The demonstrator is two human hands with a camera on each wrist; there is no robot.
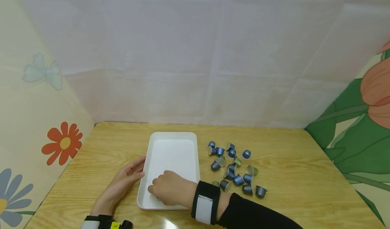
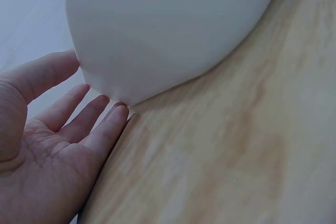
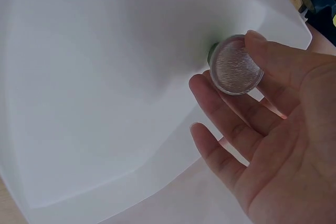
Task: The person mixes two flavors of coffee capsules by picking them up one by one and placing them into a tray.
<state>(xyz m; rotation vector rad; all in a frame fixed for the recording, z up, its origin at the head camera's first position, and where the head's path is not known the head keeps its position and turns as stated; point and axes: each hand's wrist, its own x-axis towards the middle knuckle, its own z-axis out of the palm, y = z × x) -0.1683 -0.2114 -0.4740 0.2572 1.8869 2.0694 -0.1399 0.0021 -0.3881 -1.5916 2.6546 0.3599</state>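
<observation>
A white tray (image 1: 170, 154) lies lengthwise on the table. Over its near part, my right hand (image 1: 170, 188) pinches a coffee capsule (image 3: 236, 66) between thumb and fingers. The capsule's silvery foil lid faces the right wrist camera, and a bit of green body shows behind it; in the head view the hand hides it. At the tray's left side is my left hand (image 1: 125, 178), its fairly straight fingertips (image 2: 118, 111) touching the outer wall and its thumb at the rim. Loose coffee capsules, blue ones (image 1: 238, 179), dark grey ones (image 1: 260, 191) and green ones (image 1: 237, 161), lie scattered right of the tray.
The wooden table (image 1: 283, 161) extends right beyond the capsules and left of the tray. A pale cloth backdrop (image 1: 195, 69) rises behind its far edge, and flowered panels (image 1: 365, 137) stand at both sides. My right forearm passes close by the nearest capsules.
</observation>
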